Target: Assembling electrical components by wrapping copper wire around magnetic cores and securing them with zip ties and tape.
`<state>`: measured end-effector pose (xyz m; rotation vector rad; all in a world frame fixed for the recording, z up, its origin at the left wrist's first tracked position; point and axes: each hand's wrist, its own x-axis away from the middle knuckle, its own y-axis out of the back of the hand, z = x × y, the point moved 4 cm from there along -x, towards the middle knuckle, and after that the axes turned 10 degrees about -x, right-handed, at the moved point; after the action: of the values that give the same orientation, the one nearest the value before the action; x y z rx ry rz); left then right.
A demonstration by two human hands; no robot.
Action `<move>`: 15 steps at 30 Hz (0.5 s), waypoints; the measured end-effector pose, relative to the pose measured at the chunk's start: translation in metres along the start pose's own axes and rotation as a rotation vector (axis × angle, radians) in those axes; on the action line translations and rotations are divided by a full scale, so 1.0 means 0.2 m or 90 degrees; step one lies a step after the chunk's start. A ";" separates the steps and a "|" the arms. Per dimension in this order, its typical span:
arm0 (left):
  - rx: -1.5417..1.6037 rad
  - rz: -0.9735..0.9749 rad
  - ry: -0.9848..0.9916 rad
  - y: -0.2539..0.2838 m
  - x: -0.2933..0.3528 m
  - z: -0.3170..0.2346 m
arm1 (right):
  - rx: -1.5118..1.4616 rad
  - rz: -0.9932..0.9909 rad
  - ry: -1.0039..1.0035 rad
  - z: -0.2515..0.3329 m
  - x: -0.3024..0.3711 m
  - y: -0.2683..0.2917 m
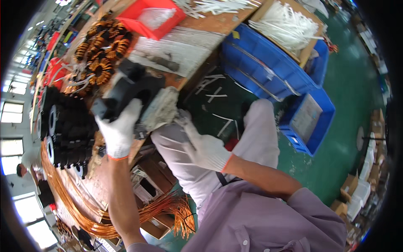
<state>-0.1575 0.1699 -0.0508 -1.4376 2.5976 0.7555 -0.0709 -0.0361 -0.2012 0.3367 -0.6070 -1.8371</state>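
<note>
Here's the left hand [118, 131], in a white knitted glove with an orange cuff, up against a chunky black piece [140, 86]: dark, matte, a curved body with squarish blocks at its ends. The thumb lies along its near side, the other fingers spread out to the left, and the black piece sits between and just beyond them, held in a wide, part-open grasp over the edge of the wooden surface [221, 20]. Right beside it, a rough, crumpled grey-white lump [161, 110], craggy as old plaster.

Over to the right hand [205, 147], gloved the same way: low, above the pale trouser leg [256, 126], fingers stretched toward the lump's lower edge. Whether those fingertips pinch anything, I can't tell; they blur into grey there.

Around the left hand, plenty of texture: smooth black rings [69, 130] stacked to the left, ring-shaped coils [100, 71] wound in glossy copper beyond, and long, thin copper wires [79, 218] sweeping below in a bundle. Farther up, a glossy red plastic tray [179, 17]; to the right, a ribbed blue crate [256, 63] beneath a cardboard box heaped with slender white strips [289, 27].
</note>
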 end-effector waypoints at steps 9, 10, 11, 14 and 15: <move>-0.184 -0.085 -0.134 0.04 0.00 0.11 | -1.298 0.331 -0.430 0.39 0.02 -0.13; -0.227 -0.144 -0.089 0.09 0.01 0.16 | -1.133 0.327 -0.371 0.38 0.03 -0.07; -0.247 -0.172 -0.070 0.10 0.04 0.20 | -0.967 0.318 -0.314 0.34 0.02 -0.02; -0.227 -0.205 -0.116 0.01 0.07 0.19 | -0.587 -0.006 0.175 -0.04 0.02 0.04; -0.194 -0.265 -0.059 0.03 0.08 0.24 | -0.529 -0.085 0.170 -0.25 -0.01 0.06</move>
<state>-0.1805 0.1819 -0.0954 -1.8867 2.0718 1.1492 -0.0350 -0.0489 -0.2349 0.0537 0.3839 -1.9575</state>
